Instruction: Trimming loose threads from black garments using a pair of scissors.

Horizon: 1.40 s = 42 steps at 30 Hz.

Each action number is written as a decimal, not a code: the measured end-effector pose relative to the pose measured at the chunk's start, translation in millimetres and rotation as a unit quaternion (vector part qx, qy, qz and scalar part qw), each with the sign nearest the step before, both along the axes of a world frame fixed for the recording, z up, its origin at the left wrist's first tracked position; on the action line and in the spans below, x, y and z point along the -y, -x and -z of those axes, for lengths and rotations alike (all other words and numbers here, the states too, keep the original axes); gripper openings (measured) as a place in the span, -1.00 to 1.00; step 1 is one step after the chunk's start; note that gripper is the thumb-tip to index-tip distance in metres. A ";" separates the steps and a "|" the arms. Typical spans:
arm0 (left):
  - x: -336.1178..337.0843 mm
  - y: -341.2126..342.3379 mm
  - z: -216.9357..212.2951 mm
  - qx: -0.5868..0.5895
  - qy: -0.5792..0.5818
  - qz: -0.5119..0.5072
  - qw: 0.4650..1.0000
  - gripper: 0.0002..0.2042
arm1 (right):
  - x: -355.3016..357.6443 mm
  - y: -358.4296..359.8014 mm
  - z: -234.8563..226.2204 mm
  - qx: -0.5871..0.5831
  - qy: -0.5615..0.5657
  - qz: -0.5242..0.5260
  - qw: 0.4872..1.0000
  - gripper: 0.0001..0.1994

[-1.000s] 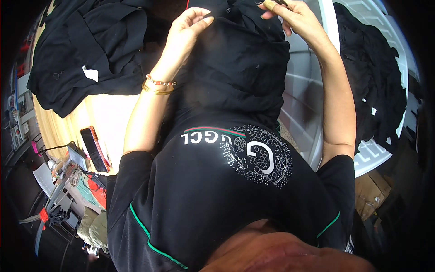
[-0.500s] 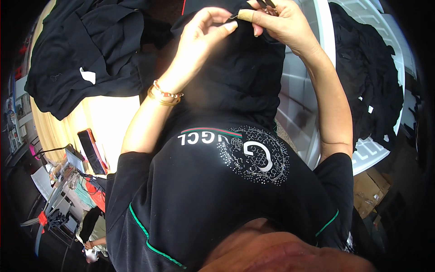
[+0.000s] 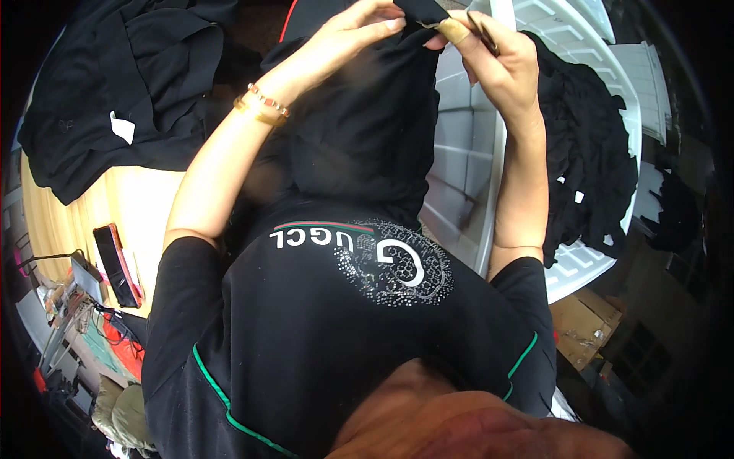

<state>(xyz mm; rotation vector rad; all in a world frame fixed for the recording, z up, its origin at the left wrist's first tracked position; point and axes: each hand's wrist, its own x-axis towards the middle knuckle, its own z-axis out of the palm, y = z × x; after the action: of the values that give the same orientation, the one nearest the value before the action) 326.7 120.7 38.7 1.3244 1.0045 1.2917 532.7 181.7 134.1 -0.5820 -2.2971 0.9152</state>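
Note:
My left hand (image 3: 353, 34) is closed at the fingertips on the edge of a piece of black cloth (image 3: 420, 11) near the top of the view. Opposite it, my right hand (image 3: 501, 73) pinches the other side of that cloth, its thumb wrapped in yellowish tape (image 3: 454, 30). Tucked between the right fingers is a small dark metal tool (image 3: 483, 34) with two narrow arms, like thread snips. A pale bit, perhaps thread, shows at the taped thumb. More black cloth (image 3: 359, 145) hangs down over my lap.
Black garments (image 3: 122, 84) with a white tag lie heaped on the pale wooden table (image 3: 145, 187) at left. A phone (image 3: 115, 264) rests nearer me. To the right stands a white plastic basket (image 3: 501, 138), with another holding black pieces (image 3: 585, 145) beyond; a cardboard box (image 3: 585, 329) sits behind.
The whole view has shifted, so most things sit further left. My right hand has turned and lowered slightly, showing more of the dark tool; the cloth stays between both hands.

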 end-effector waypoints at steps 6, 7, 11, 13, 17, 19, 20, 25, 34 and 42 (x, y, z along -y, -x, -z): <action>-5.8 -16.2 -12.3 0.113 0.042 0.017 0.993 -0.70 | 5.8 -11.3 -11.4 -0.007 -0.082 0.062 0.995 -0.83; -6.1 -14.1 -11.5 0.113 0.058 -0.010 0.992 -0.70 | 4.2 -13.5 -13.1 -0.004 -0.084 0.062 0.995 -0.83; -0.2 -4.2 -9.4 0.275 0.198 0.038 0.940 -0.68 | -3.5 -9.6 -1.1 -0.110 0.053 0.102 0.987 -0.85; -4.3 -28.1 -16.1 0.003 0.122 0.013 0.992 -0.60 | -3.6 -12.5 0.9 -0.163 0.117 0.054 0.978 -0.80; -11.0 -55.3 21.3 -0.239 -0.094 -0.023 0.966 -0.35 | 2.4 -13.0 -7.3 -0.192 0.211 0.026 0.958 -0.76; -15.6 -61.4 24.3 -0.244 -0.185 0.010 0.952 -0.50 | 4.2 -11.7 -8.4 -0.311 0.261 0.018 0.914 -0.73; -14.0 -62.1 10.6 -0.172 -0.168 0.039 0.970 -0.69 | 4.3 -17.0 -16.9 -0.338 0.327 -0.033 0.882 -0.74; 1.4 -13.6 -66.1 -0.013 -0.063 0.015 0.998 -0.85 | -12.2 -53.1 -43.3 -0.458 0.430 -0.079 0.774 -0.61; 70.1 58.2 -95.4 0.122 0.085 -0.016 0.989 -0.89 | -1.1 -29.1 -25.2 -0.156 0.184 0.024 0.970 -0.70; 88.8 60.5 -63.1 -0.176 0.147 -0.028 0.973 -0.73 | 5.2 -8.2 -16.6 -0.040 0.396 -0.006 0.917 -0.55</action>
<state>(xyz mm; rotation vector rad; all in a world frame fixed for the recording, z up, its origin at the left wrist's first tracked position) 266.2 31.9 101.8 1.3237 1.4290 0.9186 540.9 176.6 150.8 -0.8295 -1.7878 1.8513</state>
